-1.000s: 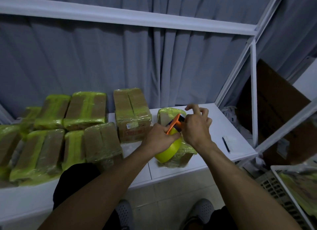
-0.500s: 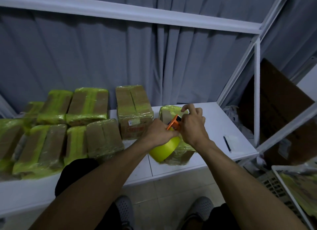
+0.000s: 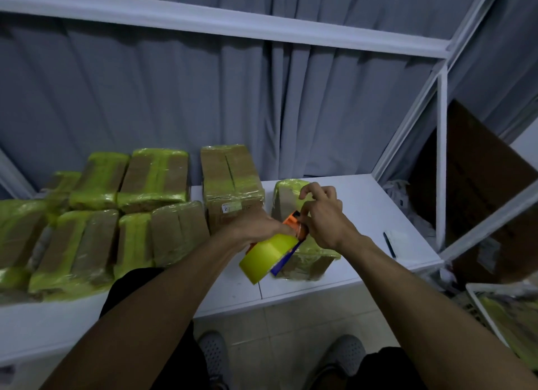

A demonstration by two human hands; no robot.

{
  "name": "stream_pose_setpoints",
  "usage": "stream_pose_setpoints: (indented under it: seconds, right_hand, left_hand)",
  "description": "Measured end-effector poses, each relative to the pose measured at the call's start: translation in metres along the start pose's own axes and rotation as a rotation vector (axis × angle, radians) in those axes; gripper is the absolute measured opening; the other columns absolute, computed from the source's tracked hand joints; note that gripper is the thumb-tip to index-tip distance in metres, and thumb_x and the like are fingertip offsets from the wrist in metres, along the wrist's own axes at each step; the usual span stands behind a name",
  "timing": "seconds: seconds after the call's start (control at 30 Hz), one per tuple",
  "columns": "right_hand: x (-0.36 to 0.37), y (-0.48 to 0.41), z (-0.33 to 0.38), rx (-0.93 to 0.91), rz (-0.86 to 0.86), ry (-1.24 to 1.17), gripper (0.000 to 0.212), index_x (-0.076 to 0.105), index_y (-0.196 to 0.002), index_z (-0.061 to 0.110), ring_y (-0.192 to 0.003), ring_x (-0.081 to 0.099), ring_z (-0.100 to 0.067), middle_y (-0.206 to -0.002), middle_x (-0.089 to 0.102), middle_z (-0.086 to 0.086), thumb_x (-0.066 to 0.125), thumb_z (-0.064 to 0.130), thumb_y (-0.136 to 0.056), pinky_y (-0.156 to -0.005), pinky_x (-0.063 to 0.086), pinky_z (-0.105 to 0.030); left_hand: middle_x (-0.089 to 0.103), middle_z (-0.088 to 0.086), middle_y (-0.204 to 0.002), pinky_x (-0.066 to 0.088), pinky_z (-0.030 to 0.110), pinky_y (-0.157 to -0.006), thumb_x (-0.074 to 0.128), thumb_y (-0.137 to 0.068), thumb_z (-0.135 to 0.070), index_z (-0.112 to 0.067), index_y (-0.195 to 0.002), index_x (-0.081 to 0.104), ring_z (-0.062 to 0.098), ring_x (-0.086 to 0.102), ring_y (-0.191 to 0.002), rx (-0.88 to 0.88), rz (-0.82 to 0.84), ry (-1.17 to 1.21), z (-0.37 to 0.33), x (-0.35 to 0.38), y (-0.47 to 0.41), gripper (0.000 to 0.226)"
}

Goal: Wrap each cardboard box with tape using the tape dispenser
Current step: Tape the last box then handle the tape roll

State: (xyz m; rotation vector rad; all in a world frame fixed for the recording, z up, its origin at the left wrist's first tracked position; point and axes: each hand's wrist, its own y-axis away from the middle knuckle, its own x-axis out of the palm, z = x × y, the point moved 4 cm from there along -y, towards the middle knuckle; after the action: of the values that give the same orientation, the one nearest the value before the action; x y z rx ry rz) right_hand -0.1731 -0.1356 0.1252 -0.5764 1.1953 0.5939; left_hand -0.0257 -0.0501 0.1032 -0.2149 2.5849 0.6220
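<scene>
The tape dispenser (image 3: 293, 224), orange-headed and loaded with a yellow-green tape roll (image 3: 265, 256), is held just above the near end of a cardboard box (image 3: 309, 262) already covered in green tape on the white desk (image 3: 365, 203). The left hand (image 3: 256, 226) grips the dispenser from the left. The right hand (image 3: 326, 218) has its fingers curled at the orange head, pinching there, possibly on the tape end, which is too small to make out. A taller box (image 3: 230, 175) stands just left, more wrapped boxes (image 3: 154, 180) beyond it, and a pen (image 3: 389, 244) lies right.
</scene>
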Motion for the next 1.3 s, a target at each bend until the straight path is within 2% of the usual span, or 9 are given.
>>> stream_pose_setpoints:
  seconds: [0.1, 0.17, 0.23, 0.47, 0.6, 0.8, 0.9, 1.03, 1.3]
  right_hand:
    - [0.000, -0.002, -0.001, -0.056, 0.007, 0.108, 0.009, 0.071, -0.099, 0.014, -0.128, 0.032, -0.033, -0.140, 0.036, 0.000, 0.065, 0.018, -0.093, -0.093, 0.034, -0.035]
    - [0.000, -0.001, -0.001, -0.107, 0.042, 0.180, 0.018, 0.069, -0.109, 0.012, -0.132, 0.029, -0.032, -0.141, 0.036, -0.006, 0.067, 0.017, -0.092, -0.098, 0.038, -0.040]
    - [-0.001, 0.002, 0.002, -0.154, -0.002, 0.224, 0.008, 0.070, -0.099, 0.013, -0.130, 0.026, -0.028, -0.140, 0.038, -0.002, 0.070, 0.014, -0.092, -0.098, 0.040, -0.042]
    - [0.003, 0.012, 0.003, 0.034, -0.165, 0.282, 0.024, 0.058, -0.121, -0.001, -0.111, 0.047, -0.035, -0.132, 0.046, -0.018, 0.056, 0.010, -0.100, -0.084, 0.041, -0.036]
    - [0.006, 0.013, -0.001, 0.128, -0.158, 0.066, 0.015, 0.060, -0.108, 0.003, -0.097, 0.054, -0.033, -0.119, 0.048, -0.016, 0.059, 0.015, -0.099, -0.075, 0.040, -0.033]
    - [-0.002, 0.016, -0.009, 0.242, -0.162, -0.233, 0.015, 0.070, -0.107, 0.016, -0.085, 0.061, -0.024, -0.092, 0.061, 0.002, 0.071, 0.025, -0.095, -0.071, 0.043, -0.032]
    - [-0.001, 0.015, -0.008, 0.264, -0.125, -0.257, 0.012, 0.074, -0.103, 0.019, -0.077, 0.062, -0.022, -0.081, 0.066, 0.001, 0.075, 0.021, -0.091, -0.065, 0.044, -0.029]
    - [0.005, 0.013, -0.004, 0.266, -0.104, -0.105, 0.006, 0.071, -0.092, 0.018, -0.077, 0.063, -0.033, -0.088, 0.067, -0.010, 0.066, 0.017, -0.093, -0.064, 0.049, -0.035]
    - [-0.008, 0.006, -0.006, 0.238, -0.168, 0.066, 0.005, 0.061, -0.099, 0.006, -0.091, 0.060, -0.037, -0.106, 0.057, -0.014, 0.057, 0.008, -0.098, -0.070, 0.036, -0.033]
  left_hand:
    - [0.074, -0.003, -0.088, 0.056, 0.028, -0.068, 0.086, -0.056, -0.061, -0.019, -0.091, 0.077, 0.015, 0.070, -0.079, -0.021, 0.044, 0.018, 0.001, 0.000, 0.002, 0.055]
    - [0.074, -0.001, -0.087, 0.049, 0.024, -0.060, 0.086, -0.060, -0.058, -0.016, -0.093, 0.077, 0.014, 0.068, -0.074, -0.030, 0.046, 0.024, 0.003, 0.003, 0.002, 0.054]
    - [0.071, 0.003, -0.083, 0.041, 0.027, -0.061, 0.085, -0.061, -0.057, -0.012, -0.083, 0.073, 0.017, 0.060, -0.070, -0.013, 0.028, 0.036, 0.006, 0.007, 0.001, 0.051]
    - [0.054, 0.003, -0.069, 0.031, 0.030, -0.060, 0.076, -0.075, -0.052, -0.026, -0.083, 0.067, 0.017, 0.047, -0.060, 0.040, -0.078, 0.093, 0.000, 0.010, -0.004, 0.028]
    - [0.056, 0.000, -0.080, 0.038, 0.030, -0.069, 0.076, -0.073, -0.054, -0.031, -0.082, 0.062, 0.017, 0.052, -0.072, 0.052, -0.076, 0.107, 0.004, 0.017, -0.007, 0.028]
    - [0.053, 0.002, -0.073, 0.031, 0.030, -0.060, 0.073, -0.078, -0.055, -0.033, -0.081, 0.062, 0.017, 0.045, -0.063, 0.062, -0.106, 0.087, 0.008, 0.013, -0.008, 0.024]
    - [0.059, 0.004, -0.073, 0.035, 0.030, -0.063, 0.074, -0.079, -0.053, -0.033, -0.084, 0.075, 0.019, 0.049, -0.066, 0.069, -0.102, 0.094, 0.010, 0.017, -0.007, 0.021]
    - [0.074, 0.009, -0.091, 0.038, 0.028, -0.064, 0.074, -0.079, -0.052, -0.032, -0.095, 0.080, 0.017, 0.055, -0.070, 0.085, -0.131, 0.106, 0.010, 0.021, -0.006, 0.026]
    - [0.058, 0.008, -0.068, 0.034, 0.025, -0.056, 0.067, -0.086, -0.050, -0.009, -0.096, 0.075, 0.014, 0.050, -0.058, 0.124, -0.136, 0.057, -0.002, 0.030, -0.002, 0.043]
